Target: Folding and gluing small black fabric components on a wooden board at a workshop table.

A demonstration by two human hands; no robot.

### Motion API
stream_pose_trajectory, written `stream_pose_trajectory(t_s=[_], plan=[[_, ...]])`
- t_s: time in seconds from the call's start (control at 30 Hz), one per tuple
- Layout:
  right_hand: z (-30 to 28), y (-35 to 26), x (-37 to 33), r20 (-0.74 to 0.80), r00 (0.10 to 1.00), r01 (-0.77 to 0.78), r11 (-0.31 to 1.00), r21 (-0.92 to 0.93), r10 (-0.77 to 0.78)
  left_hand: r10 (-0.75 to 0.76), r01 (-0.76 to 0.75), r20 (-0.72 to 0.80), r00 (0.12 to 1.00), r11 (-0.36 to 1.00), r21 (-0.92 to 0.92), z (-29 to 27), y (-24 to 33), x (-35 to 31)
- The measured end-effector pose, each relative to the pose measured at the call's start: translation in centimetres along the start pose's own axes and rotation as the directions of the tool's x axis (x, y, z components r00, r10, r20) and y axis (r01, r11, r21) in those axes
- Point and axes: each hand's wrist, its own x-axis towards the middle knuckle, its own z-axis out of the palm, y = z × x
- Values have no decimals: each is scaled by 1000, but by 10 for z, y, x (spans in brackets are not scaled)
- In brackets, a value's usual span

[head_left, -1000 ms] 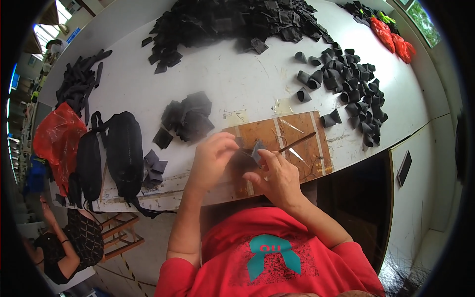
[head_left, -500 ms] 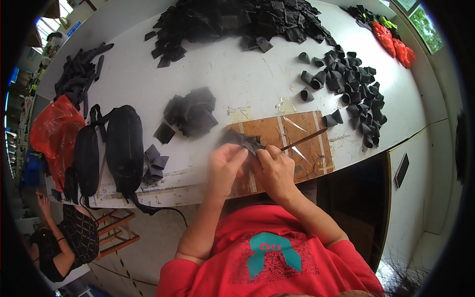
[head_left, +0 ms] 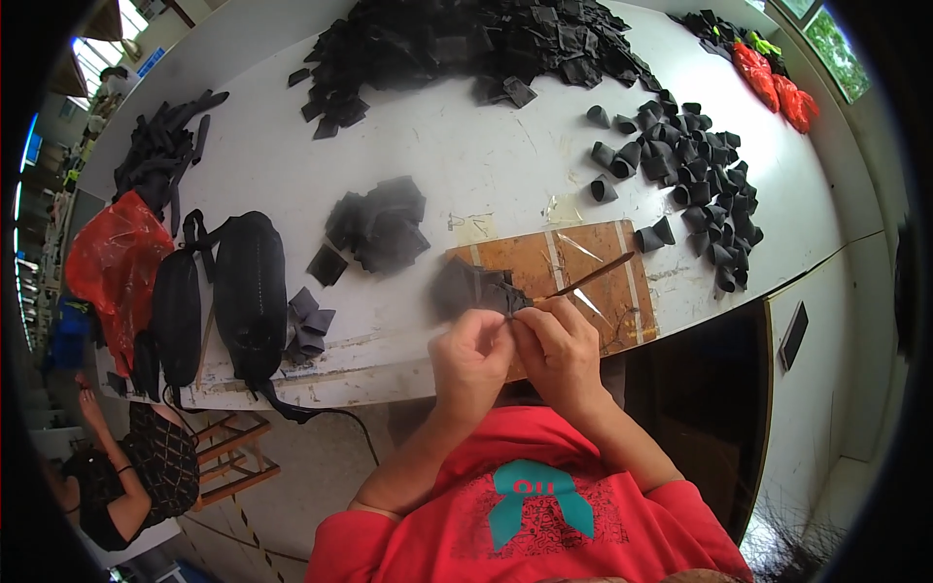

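Hands: L hand (head_left: pixel 473 361) & R hand (head_left: pixel 564 352), tips together, seem to pinch dark pcs (head_left: pixel 474 289) by near edge
Pcs: over brown board (head_left: pixel 530 260), from here
Tip: prob. keep edges flush, 2 pinches light & even

Over there at the white desk (head_left: pixel 258 131), a person's left hand (head_left: pixel 471 364) and right hand (head_left: pixel 564 355) meet, fingers (head_left: pixel 546 327) together, by dark pieces (head_left: pixel 471 289) over a brown board (head_left: pixel 607 277), black squares (head_left: pixel 457 49) heaped beyond.
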Motion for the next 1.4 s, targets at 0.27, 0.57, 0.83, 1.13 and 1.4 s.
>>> stream_pose_trajectory(t_s=[0.27, 0.57, 0.83, 1.13, 1.4], plan=[[3, 17, -12, -148, 989, -17, 1000, -10, 15, -299, 402, 280, 912, 525, -750, -2, 13, 8], [-27, 20, -10, 646, 720, -569, -318, 759, 253, 49, -61, -45, 998, 951, -304, 26, 32, -3], [-83, -11, 38, 363, 907, -417, 578, 701, 214, 83, 498, 536, 840, 272, -823, 7, 68, 32], [-69, 21, 69, 523, 833, -551, 362, 752, 182, 4, 486, 522, 853, 357, -797, 17, 65, 56], [-74, 18, 76, 519, 846, -525, 356, 773, 122, 45, 636, 638, 769, 54, -770, 17, 67, 61]])
